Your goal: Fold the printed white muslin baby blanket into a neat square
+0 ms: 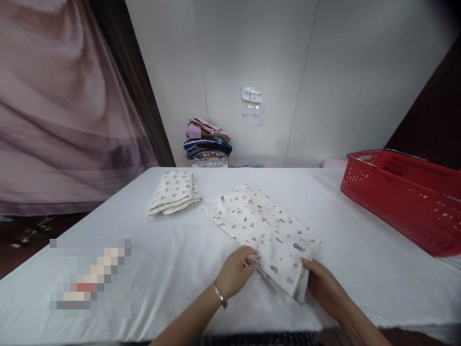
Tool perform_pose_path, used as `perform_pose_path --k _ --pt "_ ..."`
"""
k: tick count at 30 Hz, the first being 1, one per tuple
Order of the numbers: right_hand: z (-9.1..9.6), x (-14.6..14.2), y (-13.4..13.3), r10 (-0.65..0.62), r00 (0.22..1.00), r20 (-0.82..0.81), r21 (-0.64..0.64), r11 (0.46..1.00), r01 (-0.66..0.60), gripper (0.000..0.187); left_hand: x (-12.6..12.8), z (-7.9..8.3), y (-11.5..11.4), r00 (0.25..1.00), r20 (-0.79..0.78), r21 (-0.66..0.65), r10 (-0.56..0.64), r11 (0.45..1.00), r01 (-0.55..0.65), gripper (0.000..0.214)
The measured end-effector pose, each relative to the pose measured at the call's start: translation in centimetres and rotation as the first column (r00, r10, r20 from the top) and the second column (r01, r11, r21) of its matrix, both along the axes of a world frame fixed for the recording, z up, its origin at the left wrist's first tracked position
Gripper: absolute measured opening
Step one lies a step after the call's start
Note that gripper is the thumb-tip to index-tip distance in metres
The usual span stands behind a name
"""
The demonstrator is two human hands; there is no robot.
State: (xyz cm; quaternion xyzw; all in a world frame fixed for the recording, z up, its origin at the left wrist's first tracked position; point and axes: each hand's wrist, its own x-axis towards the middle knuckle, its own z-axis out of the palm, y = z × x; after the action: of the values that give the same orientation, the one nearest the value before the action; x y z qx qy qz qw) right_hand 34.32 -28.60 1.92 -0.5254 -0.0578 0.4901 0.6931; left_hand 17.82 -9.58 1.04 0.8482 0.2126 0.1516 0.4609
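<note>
- Two bare hands meet at the near edge of a white table (pixel 151 269).
- Left hand (pixel 236 276), with a bracelet at the wrist, pinches the near edge of a folded printed cloth (pixel 262 223) with curled fingertips.
- Right hand (pixel 324 288) clasps the cloth's near right corner, thumb on top, fingers tucked under.
- That cloth lies flat, mid-table.
- Farther left sits a second folded cloth (pixel 175 192); a red basket (pixel 403 202) stands far right.

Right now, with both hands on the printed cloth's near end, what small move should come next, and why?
Probably fold the near end over the far half: the left hand and right hand grip the printed cloth at its near end, it lies as a long strip, and the folded cloth beside it is shorter.
</note>
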Motion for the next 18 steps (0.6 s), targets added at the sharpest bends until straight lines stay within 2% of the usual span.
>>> perform_pose_path --k 2,4,7,9,11,13,15,16,18 --pt "0.4 -0.1 0.3 -0.045 0.998 0.04 0.001 0.999 0.045 0.045 0.2 0.2 -1.6 0.996 -0.014 0.091 -0.092 0.992 0.093 0.036" --pt "0.6 -0.2 0.5 -0.055 0.994 0.093 -0.018 0.998 0.057 0.042 0.5 0.3 -2.3 0.994 -0.041 0.181 -0.103 0.978 0.109 0.041" --pt "0.6 0.3 0.0 0.091 0.973 0.21 -0.138 0.988 -0.063 0.03 1.0 0.3 -2.1 0.995 -0.075 0.308 -0.061 0.948 0.081 0.031" --pt "0.5 1.2 -1.0 0.223 0.902 0.369 -0.279 0.953 -0.121 0.031 1.0 0.6 -1.9 0.997 -0.069 0.345 -0.037 0.937 0.058 0.027" --pt "0.5 2.3 -2.2 0.249 0.787 0.564 -0.371 0.928 -0.027 0.032 0.8 1.1 -1.8 0.999 -0.023 0.354 -0.029 0.934 0.035 0.028" --pt "0.6 3.0 -3.1 0.14 0.681 0.719 -0.338 0.926 0.167 0.032 0.6 1.7 -2.0 0.998 0.047 0.368 -0.04 0.93 0.02 0.03" --pt "0.8 3.0 -3.5 0.049 0.62 0.783 -0.263 0.929 0.259 0.039 0.7 2.2 -2.4 0.992 0.112 0.396 -0.054 0.918 0.005 0.032" --pt "0.9 2.6 -3.3 0.041 0.602 0.797 -0.23 0.943 0.239 0.046 0.9 2.4 -2.5 0.989 0.14 0.412 -0.055 0.911 -0.008 0.033" --pt "1.0 1.4 -2.4 0.101 0.583 0.806 -0.187 0.978 0.089 0.063 1.5 2.6 -2.9 0.981 0.186 0.44 -0.056 0.898 -0.032 0.033"
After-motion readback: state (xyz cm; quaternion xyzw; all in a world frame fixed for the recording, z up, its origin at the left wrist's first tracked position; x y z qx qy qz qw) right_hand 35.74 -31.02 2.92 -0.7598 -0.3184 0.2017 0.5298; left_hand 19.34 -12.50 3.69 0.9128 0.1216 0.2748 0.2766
